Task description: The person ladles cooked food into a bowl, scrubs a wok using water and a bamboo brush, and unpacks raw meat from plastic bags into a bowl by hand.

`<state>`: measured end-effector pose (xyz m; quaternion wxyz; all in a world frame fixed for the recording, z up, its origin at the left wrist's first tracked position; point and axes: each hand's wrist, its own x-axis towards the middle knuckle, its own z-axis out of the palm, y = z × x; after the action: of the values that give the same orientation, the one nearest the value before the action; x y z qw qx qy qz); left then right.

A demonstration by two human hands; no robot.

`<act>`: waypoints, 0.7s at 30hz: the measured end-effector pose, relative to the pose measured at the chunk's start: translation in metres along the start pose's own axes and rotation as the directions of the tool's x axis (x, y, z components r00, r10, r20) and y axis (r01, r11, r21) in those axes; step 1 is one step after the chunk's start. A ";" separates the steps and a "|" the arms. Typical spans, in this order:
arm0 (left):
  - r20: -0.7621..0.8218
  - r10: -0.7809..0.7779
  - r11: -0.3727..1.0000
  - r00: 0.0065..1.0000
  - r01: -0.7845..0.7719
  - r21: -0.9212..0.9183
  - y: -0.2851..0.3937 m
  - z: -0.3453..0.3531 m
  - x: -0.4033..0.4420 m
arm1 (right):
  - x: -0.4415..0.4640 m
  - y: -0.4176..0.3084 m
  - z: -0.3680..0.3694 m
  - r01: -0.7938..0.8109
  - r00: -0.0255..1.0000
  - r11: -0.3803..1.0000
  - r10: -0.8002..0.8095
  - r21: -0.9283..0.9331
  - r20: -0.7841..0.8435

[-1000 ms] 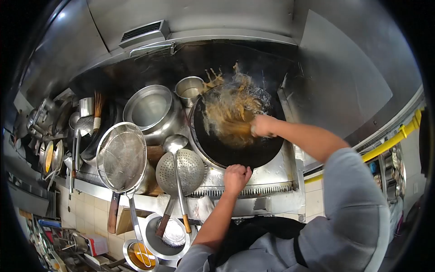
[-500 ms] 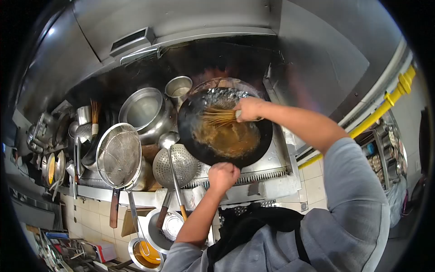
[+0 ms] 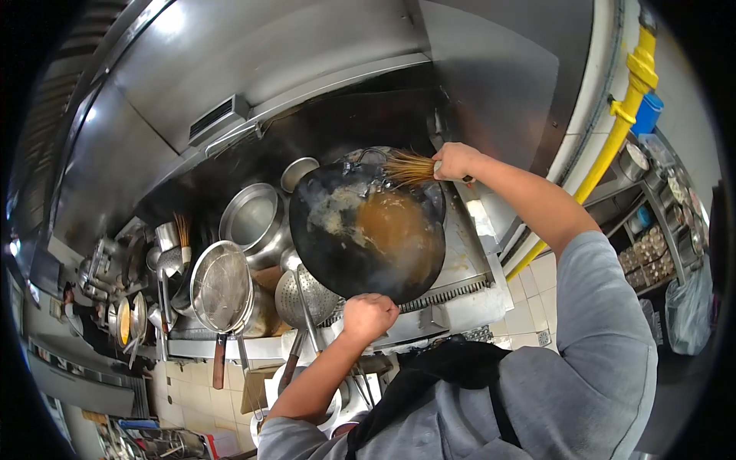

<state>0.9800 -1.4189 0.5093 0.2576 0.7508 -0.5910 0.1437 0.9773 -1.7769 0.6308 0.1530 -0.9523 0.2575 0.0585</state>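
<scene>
A large black wok (image 3: 322, 261) on the stove holds brown, steaming liquid (image 3: 395, 226). My right hand (image 3: 458, 162) grips the handle of a bamboo brush (image 3: 410, 166), whose bristles lie over the wok's upper right rim. At the wok's near rim, my left hand (image 3: 369, 317) is closed in a fist; what it grips there is hidden under the fingers. Left of that hand are a perforated skimmer (image 3: 295, 297) and a ladle lying over it.
Left of the wok stand a metal pot (image 3: 251, 218), a small pot (image 3: 299, 174) and a mesh strainer (image 3: 221, 285). A second bamboo brush (image 3: 182, 230) stands farther left. A yellow pipe (image 3: 606, 169) and a shelf rack (image 3: 652, 245) are at the right.
My right hand has lifted the brush from the liquid to the upper right rim. The wok is tilted toward me, its liquid calmer than before. The view has turned.
</scene>
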 end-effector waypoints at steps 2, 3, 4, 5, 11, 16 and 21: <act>0.000 0.010 1.000 1.000 -0.010 -0.011 0.008 -0.002 0.004 | -0.004 0.006 0.003 -0.045 0.998 0.996 0.042 0.071 0.036; 0.024 0.015 1.000 1.000 -0.015 0.008 0.013 -0.005 0.006 | -0.003 0.011 0.005 -0.052 0.998 0.995 0.048 0.087 0.039; 0.048 0.016 0.999 0.999 -0.017 0.027 0.016 -0.007 0.008 | -0.003 0.016 0.008 -0.055 0.998 0.994 0.051 0.094 0.042; 0.055 0.017 0.999 0.998 -0.019 0.028 0.018 -0.007 0.009 | -0.002 0.020 0.011 -0.072 0.997 0.990 0.067 0.122 0.046; 0.162 0.079 0.993 0.984 -0.091 0.073 0.021 -0.007 0.015 | 0.017 0.054 0.038 0.016 1.000 0.992 -0.013 0.126 -0.018; 0.254 0.129 0.985 0.958 -0.153 0.076 0.023 -0.009 0.018 | -0.001 0.059 0.036 -0.116 0.993 0.949 0.106 0.293 0.048; 0.334 0.163 0.972 0.928 -0.209 0.104 0.030 -0.013 0.029 | 0.005 0.079 0.060 -0.005 0.995 0.965 0.032 0.263 -0.097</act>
<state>0.9600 -1.4402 0.5416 0.0898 0.7206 -0.6825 0.0831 0.9390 -1.8246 0.5521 0.2638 -0.9230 0.2791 -0.0228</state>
